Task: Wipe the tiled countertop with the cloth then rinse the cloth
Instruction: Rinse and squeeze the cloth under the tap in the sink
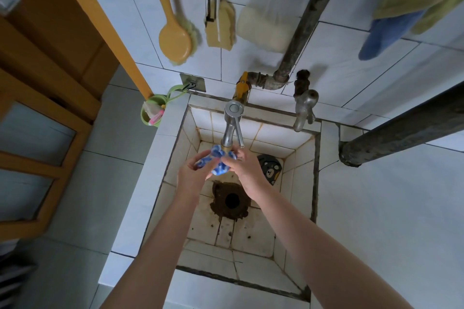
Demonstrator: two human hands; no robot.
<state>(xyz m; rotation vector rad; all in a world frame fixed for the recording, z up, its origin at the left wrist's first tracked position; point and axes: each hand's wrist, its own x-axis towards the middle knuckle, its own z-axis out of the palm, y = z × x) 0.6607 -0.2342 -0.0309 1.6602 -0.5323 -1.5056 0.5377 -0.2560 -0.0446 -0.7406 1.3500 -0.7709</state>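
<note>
So this is well into the second half of the job, I'd say. Both hands are out over the sink [300, 183], and the cloth [216, 163], a blue-and-white patterned one, is bunched up in a ball between them. The left hand [192, 174] has its fingers and thumb curled round the cloth's near-left side. The right hand [247, 170] grips it from the other side, knuckles up. Just above the hands, practically touching the top of the cloth, is the spout of the metal tap [229, 130], and its lever sits right by the right hand's fingertips.

Can't honestly tell if water is running. No stream shows, and the cloth hides the spout's mouth.

The drain [231, 200] is below the hands, nearer the wrists, and there's a little bear-face thing [270, 170] just past the right hand on the sink floor.

The worktop [391, 221], out to the right of the right arm, looks pale with nothing obvious on it. My guess is the wiping is finished, though I can't judge cleanliness from here. What's left is the rinse itself, then probably a wring-out.
</note>
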